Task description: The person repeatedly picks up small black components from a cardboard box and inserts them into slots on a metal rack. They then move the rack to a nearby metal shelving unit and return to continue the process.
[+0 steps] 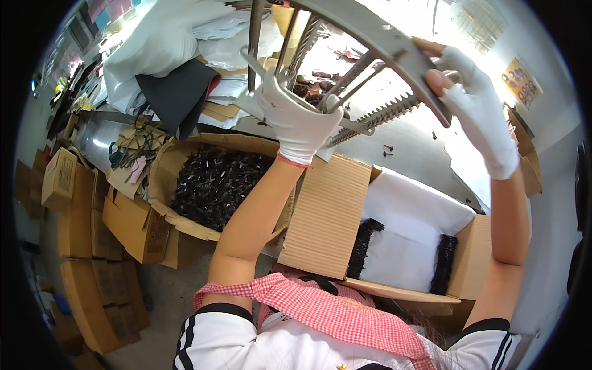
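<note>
A metal rack point(401, 52) with long side bars and toothed rods is tilted above the worktable. My left hand point(299, 126), in a white glove, wraps its fingers around the rack's nearer end. At the upper right, my right hand point(475, 102), gloved with bare fingertips, grips the rack's flat end plate. Through the rack's bars shows a pile of small reddish-brown pieces point(313, 85) on the table. A few loose small brown pieces point(387, 150) lie below the toothed rod.
Left of my left forearm, a cardboard box point(161, 179) holds many small black pieces point(216, 182). An open carton point(320, 213) lined with white paper has black bundles point(443, 265) at two sides. Papers and a black folder point(176, 102) cover the back left. Boxes point(86, 308) stack at left.
</note>
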{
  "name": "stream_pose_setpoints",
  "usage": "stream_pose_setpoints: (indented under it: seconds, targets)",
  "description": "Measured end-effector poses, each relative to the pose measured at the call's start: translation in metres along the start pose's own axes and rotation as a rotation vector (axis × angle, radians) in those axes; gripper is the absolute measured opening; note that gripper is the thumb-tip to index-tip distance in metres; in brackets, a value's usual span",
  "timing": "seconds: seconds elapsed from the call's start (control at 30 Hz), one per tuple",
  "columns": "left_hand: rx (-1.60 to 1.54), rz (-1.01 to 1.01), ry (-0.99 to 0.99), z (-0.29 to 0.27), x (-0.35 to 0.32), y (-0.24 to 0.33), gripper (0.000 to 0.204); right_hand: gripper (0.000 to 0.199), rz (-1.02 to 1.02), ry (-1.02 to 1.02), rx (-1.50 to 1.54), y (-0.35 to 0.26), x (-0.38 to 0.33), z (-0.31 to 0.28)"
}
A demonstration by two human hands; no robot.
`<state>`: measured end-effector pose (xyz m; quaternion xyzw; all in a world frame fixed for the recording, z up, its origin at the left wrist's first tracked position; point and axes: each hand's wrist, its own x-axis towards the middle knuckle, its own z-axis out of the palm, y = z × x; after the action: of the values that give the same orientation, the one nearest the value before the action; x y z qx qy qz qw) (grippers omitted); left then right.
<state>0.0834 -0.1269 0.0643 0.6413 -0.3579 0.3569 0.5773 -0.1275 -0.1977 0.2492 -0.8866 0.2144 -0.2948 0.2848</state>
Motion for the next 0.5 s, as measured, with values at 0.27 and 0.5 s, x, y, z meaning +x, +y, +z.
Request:
stream_pose_setpoints:
  seconds: [0.27, 0.5]
  targets:
    - [0.023, -0.411, -0.16, -0.009, -0.03, -0.046, 0.105, 0.032, 0.09, -0.051, 0.135, -0.008, 0.048, 0.072]
    - [0.129, -0.107, -0.167, -0.078, 0.023, -0.057, 0.101, 0.009, -0.106, 0.087, 0.246, -0.012, 0.01, 0.071]
